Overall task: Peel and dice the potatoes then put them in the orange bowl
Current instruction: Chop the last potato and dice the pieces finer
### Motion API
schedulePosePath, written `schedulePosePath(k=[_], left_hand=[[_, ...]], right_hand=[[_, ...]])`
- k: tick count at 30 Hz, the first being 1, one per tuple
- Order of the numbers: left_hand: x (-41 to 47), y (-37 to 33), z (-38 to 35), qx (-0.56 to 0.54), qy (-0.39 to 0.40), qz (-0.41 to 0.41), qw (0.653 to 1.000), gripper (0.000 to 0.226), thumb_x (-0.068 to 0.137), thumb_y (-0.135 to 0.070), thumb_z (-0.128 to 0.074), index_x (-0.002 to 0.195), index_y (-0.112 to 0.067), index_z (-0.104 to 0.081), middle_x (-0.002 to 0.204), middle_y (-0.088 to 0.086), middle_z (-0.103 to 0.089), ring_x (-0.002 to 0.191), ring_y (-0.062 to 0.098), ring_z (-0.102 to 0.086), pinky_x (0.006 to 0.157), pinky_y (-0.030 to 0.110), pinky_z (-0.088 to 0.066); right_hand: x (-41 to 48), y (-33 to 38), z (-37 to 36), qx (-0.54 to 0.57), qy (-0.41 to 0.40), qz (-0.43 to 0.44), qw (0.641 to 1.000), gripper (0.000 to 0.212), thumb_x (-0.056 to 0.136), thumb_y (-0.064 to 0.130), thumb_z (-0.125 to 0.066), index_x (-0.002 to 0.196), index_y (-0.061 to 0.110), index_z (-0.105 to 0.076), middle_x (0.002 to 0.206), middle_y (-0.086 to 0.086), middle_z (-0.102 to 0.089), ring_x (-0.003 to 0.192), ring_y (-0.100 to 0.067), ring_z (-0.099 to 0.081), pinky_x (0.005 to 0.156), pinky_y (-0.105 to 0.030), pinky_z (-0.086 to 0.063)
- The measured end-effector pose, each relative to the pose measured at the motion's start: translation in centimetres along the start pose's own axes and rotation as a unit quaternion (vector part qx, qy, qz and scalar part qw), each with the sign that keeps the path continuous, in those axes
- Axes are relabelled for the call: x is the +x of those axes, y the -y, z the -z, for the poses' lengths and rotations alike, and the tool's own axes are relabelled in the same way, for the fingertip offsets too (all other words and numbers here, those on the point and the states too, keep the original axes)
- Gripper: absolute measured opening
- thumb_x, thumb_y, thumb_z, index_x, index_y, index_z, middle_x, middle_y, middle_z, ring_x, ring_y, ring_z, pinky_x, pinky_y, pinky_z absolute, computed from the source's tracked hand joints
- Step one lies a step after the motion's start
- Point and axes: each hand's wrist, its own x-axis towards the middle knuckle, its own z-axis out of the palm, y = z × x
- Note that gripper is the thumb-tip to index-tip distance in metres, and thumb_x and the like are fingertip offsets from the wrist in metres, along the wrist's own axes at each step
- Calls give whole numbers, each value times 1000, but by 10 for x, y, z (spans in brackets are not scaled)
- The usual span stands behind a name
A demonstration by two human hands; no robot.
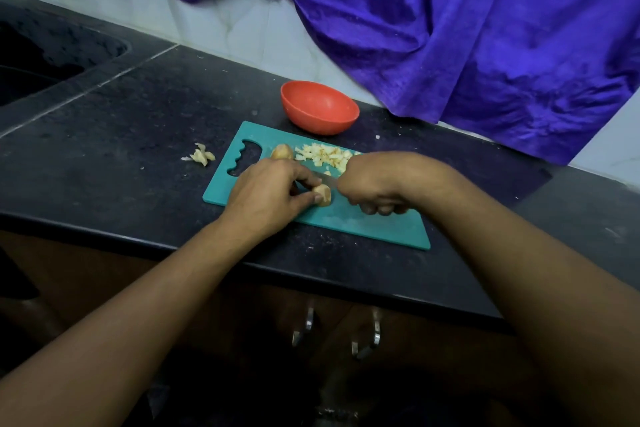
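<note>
Knife (328, 179) mostly under right hand (377, 180)

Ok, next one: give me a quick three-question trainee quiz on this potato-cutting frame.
1. True or false: the orange bowl already holds the diced potato.
2. Where do the peels lie? A) on the cutting board; B) on the counter left of the board; C) in the bowl.
3. Which hand holds the knife?

Key: 1. False; the dice lie on the board. 2. B. 3. The right hand; the left hand steadies a potato piece.
</note>
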Motion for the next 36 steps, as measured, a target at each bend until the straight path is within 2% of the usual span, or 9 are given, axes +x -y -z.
schedulePosePath(k=[4, 7, 13, 16, 22, 26, 29, 34, 36], left_hand=[[0, 0, 0, -1, -1, 4, 1000, 27, 83, -43, -81, 109, -37, -78, 104, -13, -75, 95, 12, -65, 78, 33, -51], [0, 0, -2, -4, -7, 6, 1000, 28, 81, -44, -83, 108, -37, -78, 104, -15, -75, 95, 10, -66, 82, 34, -54], [1, 1, -3, -7, -6, 10, 1000, 27, 82, -43, -82, 107, -35, -78, 105, -15, -75, 92, 7, -66, 84, 36, -56], [1, 2, -3, -9, -3, 2, 1000, 26, 84, -39, -81, 109, -33, -79, 109, -15, -74, 95, 7, -66, 86, 37, -56], [-2, 0, 1, -25, -7, 3, 1000, 21, 83, -37, -83, 103, -37, -79, 98, -15, -76, 90, 8, -67, 81, 36, -56], [-2, 1, 1, -39, -13, 24, 999, 18, 80, -38, -86, 96, -36, -78, 89, -16, -74, 85, 7, -67, 78, 38, -58], [-2, 2, -1, -37, -11, 19, 999, 16, 80, -37, -85, 95, -35, -78, 91, -16, -74, 86, 7, -68, 80, 39, -58], [-1, 4, -3, -48, -22, 22, 998, 17, 79, -38, -87, 94, -36, -80, 93, -18, -75, 88, 5, -68, 81, 38, -58], [0, 4, -4, -49, -22, 23, 998, 17, 79, -38, -87, 94, -35, -80, 93, -19, -75, 88, 4, -68, 82, 37, -57]], right_hand=[[-1, 3, -10, -25, -49, 8, 998, 39, 107, 34, -44, 82, 7, -58, 71, -6, -58, 57, -18, -51, 52, -26, -40], [0, -4, -52, 31, -91, -6, 995, 19, 105, 30, -48, 96, 15, -54, 92, -5, -59, 84, -21, -58, 73, -34, -48], [-8, -1, -94, 30, -141, -25, 989, 26, 105, 30, -45, 122, 16, -58, 112, -6, -62, 102, -26, -62, 78, -39, -50], [-9, -7, -69, 49, -88, -22, 995, 23, 104, 31, -47, 114, 15, -61, 95, -2, -58, 94, -22, -60, 79, -39, -51], [-2, 4, -2, -5, -21, -2, 1000, 31, 105, 23, -43, 80, 9, -56, 64, -6, -55, 45, -15, -44, 41, -16, -33], [1, 9, 7, 4, 32, -11, 999, 22, 102, 19, -44, 84, 9, -52, 62, -6, -48, 42, -14, -33, 43, -17, -28], [-1, 11, 0, -15, -9, 0, 1000, 32, 104, 22, -44, 77, 8, -52, 65, -7, -55, 43, -15, -41, 43, -18, -34], [2, -1, -55, 30, -79, -12, 996, 15, 102, 27, -49, 99, 15, -56, 86, -2, -52, 81, -23, -60, 75, -38, -52], [-4, -7, -81, 49, -101, -27, 993, 22, 104, 31, -47, 113, 16, -62, 87, -1, -51, 90, -24, -60, 75, -38, -50]])
